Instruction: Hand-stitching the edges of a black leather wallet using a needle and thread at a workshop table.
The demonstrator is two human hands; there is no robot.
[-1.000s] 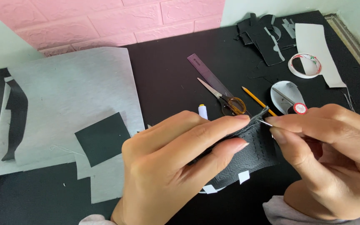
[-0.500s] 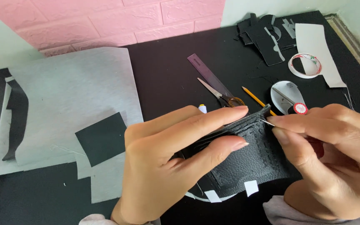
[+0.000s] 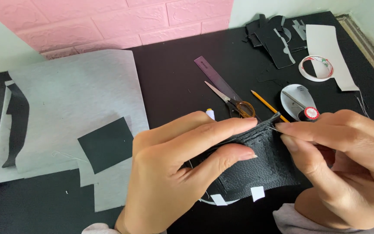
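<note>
1. Possibly the needle (image 3: pixel 274 128) could prick the left hand (image 3: pixel 182 169), because its fingertips lay just beside the tip.
2. That hand was closed, pinching the black leather piece (image 3: pixel 256 162) (held above the tabletop (image 3: pixel 174 86)).
3. The right hand (image 3: pixel 343 164) was closed, pinching the needle at the leather's top edge.

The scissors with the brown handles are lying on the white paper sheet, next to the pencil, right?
Not quite. In the head view the scissors lie on the black table, beside the pencil and the ruler. The white paper sheet is further left.
</note>
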